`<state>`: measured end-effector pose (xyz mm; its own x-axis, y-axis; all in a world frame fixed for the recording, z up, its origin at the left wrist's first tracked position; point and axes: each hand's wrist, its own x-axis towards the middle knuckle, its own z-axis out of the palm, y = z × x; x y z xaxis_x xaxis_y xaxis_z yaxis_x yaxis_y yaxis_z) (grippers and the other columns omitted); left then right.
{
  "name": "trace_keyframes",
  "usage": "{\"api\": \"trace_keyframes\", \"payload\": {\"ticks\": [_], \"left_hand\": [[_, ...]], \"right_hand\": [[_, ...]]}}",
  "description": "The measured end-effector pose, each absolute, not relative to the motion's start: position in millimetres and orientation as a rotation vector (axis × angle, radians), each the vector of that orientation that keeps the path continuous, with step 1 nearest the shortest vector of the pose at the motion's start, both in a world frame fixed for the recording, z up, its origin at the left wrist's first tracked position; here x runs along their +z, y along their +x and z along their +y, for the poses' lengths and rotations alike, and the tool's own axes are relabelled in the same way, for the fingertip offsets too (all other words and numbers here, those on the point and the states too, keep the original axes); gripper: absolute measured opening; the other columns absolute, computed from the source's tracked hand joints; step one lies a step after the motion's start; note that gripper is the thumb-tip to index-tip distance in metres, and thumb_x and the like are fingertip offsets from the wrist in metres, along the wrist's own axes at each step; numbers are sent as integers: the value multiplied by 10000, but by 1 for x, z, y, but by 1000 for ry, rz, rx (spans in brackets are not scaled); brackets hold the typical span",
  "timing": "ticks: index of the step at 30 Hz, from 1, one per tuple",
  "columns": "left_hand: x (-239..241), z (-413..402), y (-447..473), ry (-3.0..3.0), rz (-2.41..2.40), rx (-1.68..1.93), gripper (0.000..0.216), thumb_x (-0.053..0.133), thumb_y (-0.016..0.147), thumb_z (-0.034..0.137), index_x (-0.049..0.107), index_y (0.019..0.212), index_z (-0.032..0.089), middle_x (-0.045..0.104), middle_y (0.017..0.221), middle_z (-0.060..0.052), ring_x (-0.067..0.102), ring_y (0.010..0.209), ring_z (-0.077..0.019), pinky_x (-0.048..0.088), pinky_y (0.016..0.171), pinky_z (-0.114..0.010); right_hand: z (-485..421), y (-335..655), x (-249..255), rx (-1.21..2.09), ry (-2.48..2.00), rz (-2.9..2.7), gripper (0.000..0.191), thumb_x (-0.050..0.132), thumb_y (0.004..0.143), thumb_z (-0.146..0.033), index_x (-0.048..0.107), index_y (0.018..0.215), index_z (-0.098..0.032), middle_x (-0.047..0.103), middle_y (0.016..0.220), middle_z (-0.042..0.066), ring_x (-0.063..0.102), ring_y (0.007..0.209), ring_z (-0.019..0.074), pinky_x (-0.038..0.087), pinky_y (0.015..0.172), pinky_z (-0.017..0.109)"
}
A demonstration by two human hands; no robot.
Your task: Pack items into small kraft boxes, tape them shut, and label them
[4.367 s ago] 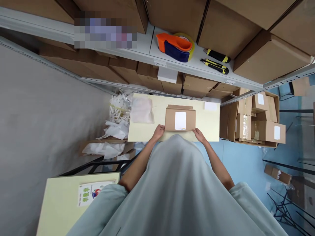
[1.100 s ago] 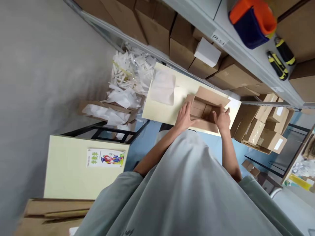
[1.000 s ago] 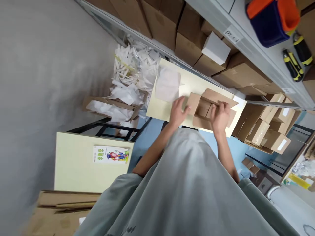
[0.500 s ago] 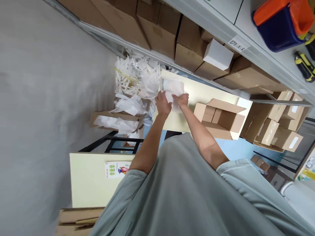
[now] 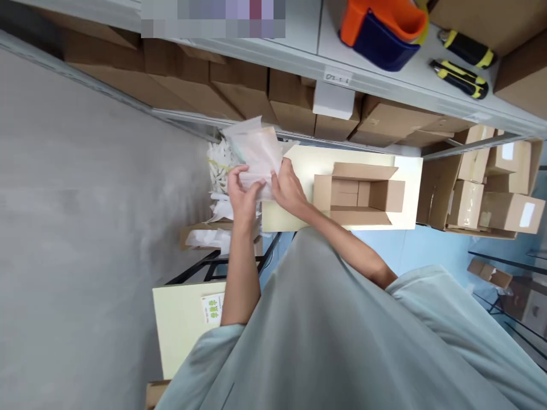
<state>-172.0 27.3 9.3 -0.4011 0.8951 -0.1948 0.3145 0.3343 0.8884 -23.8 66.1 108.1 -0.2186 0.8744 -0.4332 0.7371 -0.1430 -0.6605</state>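
Observation:
My left hand [image 5: 242, 193] and my right hand [image 5: 289, 188] both grip a thin translucent white bag [image 5: 256, 151], lifted off the pale yellow table [image 5: 299, 165] at its left end. Fingers of both hands are closed on the bag's lower edge. To the right, a small cardboard box [image 5: 358, 195] stands on the table with its flaps open and its inside showing brown. Neither hand touches the box.
A metal shelf [image 5: 299, 51] above carries brown cartons, an orange and blue tape dispenser [image 5: 380, 31] and two yellow-black knives [image 5: 459, 71]. A heap of white bags [image 5: 217, 171] lies left of the table. A large carton of labelled boxes [image 5: 491, 199] stands at right. A second yellow table [image 5: 179, 324] is below left.
The box that was closed with a white label up has been opened. Both hands left it, reached left to the white bag lying on the table, and have lifted it up.

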Motion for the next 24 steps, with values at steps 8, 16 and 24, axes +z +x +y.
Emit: {"api": "trace_keyframes", "payload": {"ticks": [8,16,24], "left_hand": [[182,11,-37,1834,1520,1331,403,647,1147,495,622,1536,392,509,1782,-21,486,1703,-370,526,1345,-655],[168,62,60,2296,1023,330,546,592,1083,199,676,1613,297,753,1540,-82,616,1576,-361,411,1389,-638],[80,64,78,2197,1241,41,515,538,1059,161,767,1519,203,795,1414,-152,699,1377,-371,527,1263,-516]], "right_hand": [[41,209,190,942,-1614,-2138,468,335,1209,-334,397,1663,-236,628,1596,185,600,1532,342,517,1324,579],[42,294,147,952,-1462,-2501,474,461,1153,-242,540,1612,-154,627,1594,202,562,1557,397,483,1340,629],[56,308,92,1047,-1546,-2633,418,439,1140,-140,567,1538,-124,678,1533,213,632,1456,366,507,1269,511]]}}
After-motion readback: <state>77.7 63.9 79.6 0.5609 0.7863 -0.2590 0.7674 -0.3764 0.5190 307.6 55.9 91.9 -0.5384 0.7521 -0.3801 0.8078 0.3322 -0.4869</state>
